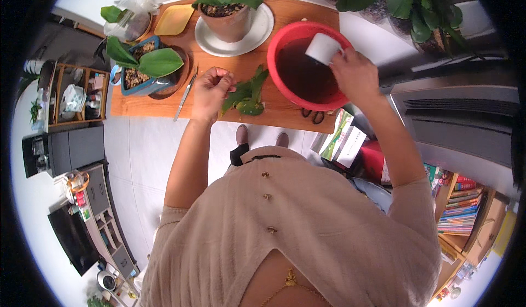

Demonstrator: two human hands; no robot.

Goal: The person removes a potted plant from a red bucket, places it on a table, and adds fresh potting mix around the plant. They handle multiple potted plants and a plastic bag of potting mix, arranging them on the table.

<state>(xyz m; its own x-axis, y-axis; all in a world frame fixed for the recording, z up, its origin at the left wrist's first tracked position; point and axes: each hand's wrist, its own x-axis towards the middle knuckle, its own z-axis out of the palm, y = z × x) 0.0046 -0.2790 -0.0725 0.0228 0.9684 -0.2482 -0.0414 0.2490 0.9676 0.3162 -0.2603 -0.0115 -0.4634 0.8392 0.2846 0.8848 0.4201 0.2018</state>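
My right hand (356, 75) grips a white cup (323, 48) by its handle side. The cup is tilted over a red plastic basin (276, 75), inside which lies a dark brown mass, water or wet soil; I cannot tell which. My left hand (211, 89) hovers above the wooden table with fingers curled in, and nothing shows between them. Just right of it lie loose green leaves (250, 95). On its other side rest metal tweezers (185, 95). Beyond, a terracotta pot (230, 25) with a broad-leaved plant stands on a white oval plate (263, 29).
At the left a blue-rimmed pot (144, 89) holds another broad-leaved plant. Behind it sits a yellow tray (174, 19). Black-handled scissors (313, 115) lie at the table's (156, 109) front edge, below the basin. Several potted plants (411, 13) line the back right. Boxes (345, 138) stand on the right.
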